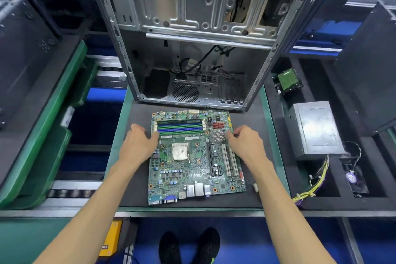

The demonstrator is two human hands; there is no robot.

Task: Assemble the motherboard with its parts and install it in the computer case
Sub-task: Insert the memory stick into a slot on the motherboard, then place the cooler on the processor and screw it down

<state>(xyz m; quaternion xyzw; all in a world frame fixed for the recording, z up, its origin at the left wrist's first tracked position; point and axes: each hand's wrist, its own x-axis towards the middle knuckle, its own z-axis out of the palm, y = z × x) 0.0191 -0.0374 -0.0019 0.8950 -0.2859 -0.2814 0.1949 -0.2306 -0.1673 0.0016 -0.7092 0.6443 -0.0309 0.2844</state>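
A green motherboard [192,169] lies flat on the black mat, its processor [180,152] seated in the socket and a memory stick [179,121] in the far slot of the blue and green memory slots. My left hand [138,143] rests at the board's left edge, thumb touching the near end of the memory slots. My right hand [246,142] sits at the right edge by the small heatsink [218,135], fingers curled at the board. The open metal computer case [192,49] stands just behind the board, opening toward me.
The black mat [137,188] lies on a green-edged table. To the right, foam compartments hold a grey power supply [315,128] with yellow cables, a hard drive [288,80] and a small fan [351,178]. Dark cases stand at far left and far right.
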